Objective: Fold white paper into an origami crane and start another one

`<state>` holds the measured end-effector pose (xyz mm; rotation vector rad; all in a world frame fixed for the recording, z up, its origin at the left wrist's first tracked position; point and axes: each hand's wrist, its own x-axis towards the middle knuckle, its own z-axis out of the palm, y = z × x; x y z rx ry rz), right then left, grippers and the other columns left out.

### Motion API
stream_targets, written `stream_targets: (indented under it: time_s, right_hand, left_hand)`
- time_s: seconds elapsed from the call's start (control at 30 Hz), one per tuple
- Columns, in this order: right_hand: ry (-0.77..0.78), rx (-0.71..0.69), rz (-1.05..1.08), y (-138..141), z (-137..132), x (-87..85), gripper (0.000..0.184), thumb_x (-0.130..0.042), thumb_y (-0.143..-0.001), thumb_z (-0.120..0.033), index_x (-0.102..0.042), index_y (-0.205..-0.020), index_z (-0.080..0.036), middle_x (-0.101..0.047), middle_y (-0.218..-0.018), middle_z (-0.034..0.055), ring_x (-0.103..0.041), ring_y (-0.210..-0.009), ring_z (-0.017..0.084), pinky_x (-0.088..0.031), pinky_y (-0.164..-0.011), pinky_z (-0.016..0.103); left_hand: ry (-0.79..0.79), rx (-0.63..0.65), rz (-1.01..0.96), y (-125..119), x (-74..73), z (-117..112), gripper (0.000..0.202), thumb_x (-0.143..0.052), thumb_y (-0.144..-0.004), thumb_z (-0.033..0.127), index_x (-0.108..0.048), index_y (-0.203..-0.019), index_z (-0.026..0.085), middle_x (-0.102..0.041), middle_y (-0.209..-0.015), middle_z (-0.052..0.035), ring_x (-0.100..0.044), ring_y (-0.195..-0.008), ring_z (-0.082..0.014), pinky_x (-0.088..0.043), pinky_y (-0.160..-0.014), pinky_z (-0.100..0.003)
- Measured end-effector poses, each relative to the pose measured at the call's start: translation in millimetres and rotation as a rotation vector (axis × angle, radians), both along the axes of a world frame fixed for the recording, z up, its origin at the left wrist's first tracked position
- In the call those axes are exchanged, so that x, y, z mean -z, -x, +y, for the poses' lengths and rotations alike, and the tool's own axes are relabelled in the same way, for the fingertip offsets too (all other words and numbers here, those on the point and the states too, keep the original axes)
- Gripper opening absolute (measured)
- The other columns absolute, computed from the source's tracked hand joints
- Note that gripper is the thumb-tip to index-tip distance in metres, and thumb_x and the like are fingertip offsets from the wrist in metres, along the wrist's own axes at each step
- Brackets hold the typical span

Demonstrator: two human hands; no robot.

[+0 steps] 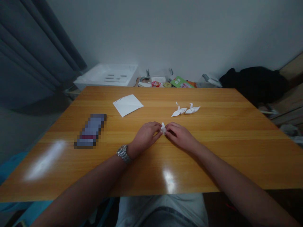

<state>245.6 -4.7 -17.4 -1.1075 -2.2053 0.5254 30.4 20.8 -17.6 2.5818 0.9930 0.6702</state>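
A small piece of white folded paper (163, 128) is pinched between my two hands, low over the middle of the table. My left hand (148, 134), with a metal watch (123, 153) at its wrist, has its fingertips closed on the paper's left side. From the other side, the fingers and thumb of my right hand (180, 135) grip its right edge. Fingertips cover part of the paper, so its full shape is hidden. Just beyond my right hand stand two white paper cranes (179, 111) (192, 109), side by side and touching or nearly so.
A white sheet (128, 105) with a perforated edge lies back left on the wooden table (146, 170). A blurred-out, phone-like slab (91, 130) is at the left. Behind the table are a white tray (106, 74), a green packet (181, 82) and a black cloth heap (255, 82).
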Motion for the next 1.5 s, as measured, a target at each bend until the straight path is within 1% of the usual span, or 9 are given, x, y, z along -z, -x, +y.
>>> stream_targets:
  time_s: [0.2, 0.37, 0.6, 0.73, 0.87, 1.0, 1.2, 1.33, 1.5]
  right_hand:
    - [0.027, 0.112, 0.024, 6.1, -1.0, -0.3, 0.006, -0.059, -0.091, -0.016, -0.059, -0.088, -0.021, -0.065, -0.088, 0.0041, -0.059, -0.081, 0.020, -0.046, -0.074, 0.031]
    - [0.096, 0.170, 0.085, 7.5, -0.6, 3.3, 0.010, -0.062, -0.087, -0.016, -0.054, -0.090, -0.022, -0.062, -0.082, -0.0004, -0.057, -0.071, 0.017, -0.043, -0.066, 0.029]
    - [-0.031, 0.116, 0.051, 4.4, 0.7, 5.3, 0.013, -0.063, -0.090, -0.015, -0.064, -0.102, -0.022, -0.063, -0.106, 0.0082, -0.063, -0.097, 0.023, -0.052, -0.085, 0.037]
    - [-0.081, 0.081, -0.017, 0.2, 0.8, 5.0, 0.015, -0.062, -0.094, -0.019, -0.070, -0.107, -0.021, -0.064, -0.115, 0.0115, -0.063, -0.107, 0.025, -0.053, -0.094, 0.042]
    - [-0.151, 0.069, -0.118, -4.2, 0.2, 6.5, 0.020, -0.061, -0.096, -0.024, -0.074, -0.111, -0.020, -0.065, -0.122, 0.0137, -0.062, -0.112, 0.026, -0.053, -0.097, 0.044]
    - [-0.208, 0.049, -0.162, -6.4, -0.1, 9.0, 0.024, -0.059, -0.099, -0.030, -0.076, -0.113, -0.020, -0.067, -0.122, 0.0141, -0.062, -0.112, 0.027, -0.053, -0.098, 0.046]
    - [-0.205, -0.006, -0.144, -5.8, -1.4, 6.4, 0.023, -0.060, -0.098, -0.028, -0.078, -0.111, -0.021, -0.068, -0.124, 0.0139, -0.062, -0.114, 0.026, -0.053, -0.099, 0.047]
    - [-0.197, 0.003, -0.167, -6.5, -1.0, 3.3, 0.023, -0.059, -0.098, -0.026, -0.077, -0.111, -0.020, -0.068, -0.125, 0.0132, -0.062, -0.115, 0.026, -0.052, -0.101, 0.045]
    - [-0.164, 0.046, -0.260, -8.9, -1.3, 0.2, 0.031, -0.055, -0.100, -0.028, -0.071, -0.123, -0.016, -0.067, -0.132, 0.0130, -0.062, -0.121, 0.026, -0.050, -0.107, 0.044]
  left_hand:
    - [0.061, -0.093, -0.014, -2.7, -0.2, 0.3, 0.010, -0.062, -0.094, 0.029, -0.062, -0.094, 0.019, -0.070, -0.095, -0.0050, -0.064, -0.089, -0.0214, -0.050, -0.081, -0.035]
    - [0.092, -0.154, -0.030, -3.0, 0.6, -0.2, 0.014, -0.065, -0.091, 0.030, -0.055, -0.096, 0.020, -0.067, -0.091, -0.0028, -0.062, -0.082, -0.0208, -0.048, -0.075, -0.034]
    - [0.071, -0.107, -0.040, -3.3, 1.0, -1.3, 0.011, -0.061, -0.096, 0.028, -0.060, -0.102, 0.019, -0.068, -0.100, -0.0044, -0.063, -0.094, -0.0217, -0.050, -0.086, -0.036]
    - [0.073, -0.081, -0.062, -2.3, 3.7, -1.0, 0.019, -0.057, -0.099, 0.027, -0.063, -0.114, 0.017, -0.065, -0.116, -0.0073, -0.063, -0.105, -0.0207, -0.052, -0.095, -0.034]
    - [0.043, -0.094, -0.016, -0.5, 6.3, -1.0, 0.026, -0.053, -0.101, 0.031, -0.069, -0.117, 0.018, -0.064, -0.124, -0.0086, -0.064, -0.109, -0.0214, -0.053, -0.098, -0.035]
    - [-0.044, -0.120, 0.077, 1.1, 5.0, -3.8, 0.033, -0.053, -0.101, 0.039, -0.072, -0.120, 0.019, -0.064, -0.128, -0.0115, -0.062, -0.114, -0.0259, -0.051, -0.102, -0.041]
    - [-0.066, -0.107, 0.119, 2.7, 0.8, -7.0, 0.041, -0.056, -0.099, 0.046, -0.067, -0.128, 0.020, -0.064, -0.128, -0.0121, -0.061, -0.114, -0.0278, -0.051, -0.100, -0.044]
    - [-0.060, -0.091, 0.094, 4.0, 2.6, -4.5, 0.035, -0.059, -0.098, 0.038, -0.067, -0.129, 0.022, -0.063, -0.126, -0.0110, -0.061, -0.112, -0.0262, -0.051, -0.100, -0.043]
    - [-0.069, -0.064, 0.094, 5.9, 3.8, -1.9, 0.034, -0.058, -0.098, 0.033, -0.067, -0.130, 0.024, -0.061, -0.123, -0.0101, -0.059, -0.110, -0.0250, -0.050, -0.099, -0.041]
